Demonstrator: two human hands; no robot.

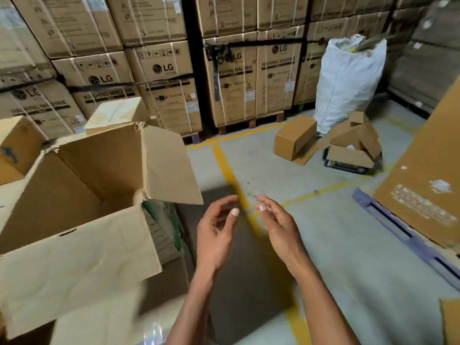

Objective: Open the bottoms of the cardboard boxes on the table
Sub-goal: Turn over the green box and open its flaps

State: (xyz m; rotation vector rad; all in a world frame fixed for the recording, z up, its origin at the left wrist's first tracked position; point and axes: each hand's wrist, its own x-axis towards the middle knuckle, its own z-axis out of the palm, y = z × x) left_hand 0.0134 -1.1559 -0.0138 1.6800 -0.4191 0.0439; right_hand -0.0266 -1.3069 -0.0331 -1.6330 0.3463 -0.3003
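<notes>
two bare hands hang in the air to the right of a large open cardboard box (82,195), and neither touches it. farthest left, a smaller brown box (17,148) shows at the frame's edge, just behind the big one. the big box fills the lower left; its flaps are folded outward, one wide flap (74,265) spreading toward the camera and another flap (169,168) sticking out to the right, and its inside looks bare. what it stands on cannot be made out. behind it rise stacked washing machine cartons (159,78) bound with straps. the left hand (216,235) is held palm inward, fingers loosely curled and apart, holding nothing. just beside it, the right hand (278,225) faces it, fingers also loosely parted; there is a small gap between the two thumbs. under them lies a grey floor with a yellow line (224,163). further right, well apart from the hands, a closed box (293,140) lies on the floor near a torn-open box (353,145) and a tall white sack (348,80). at the right edge a big carton (423,185) sits on a blue pallet (403,235).
</notes>
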